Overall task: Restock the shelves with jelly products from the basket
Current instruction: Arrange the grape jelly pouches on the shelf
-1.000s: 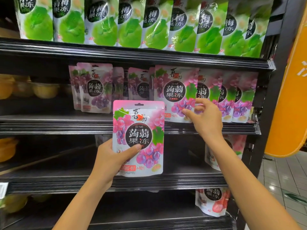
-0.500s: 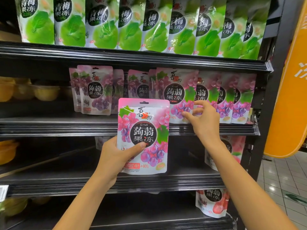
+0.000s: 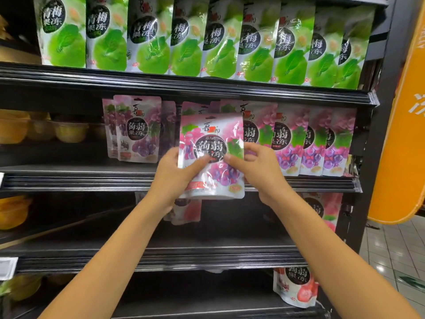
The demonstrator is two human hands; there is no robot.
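1. While both hands hold the grape jelly pouch (image 3: 210, 139) upright before the middle shelf (image 3: 69, 180), the step in hand is judged to be placement; the pouch is not yet set down.
2. Next move, as judged: lift its base clear of the shelf lip and stand it beside the grape pouch row (image 3: 289, 143) just beyond the right hand.
3. Left hand (image 3: 174, 176): fingers curled behind the pouch's left edge, thumb across its front.
4. Right hand (image 3: 257, 169): pinches the right edge, thumb in front.
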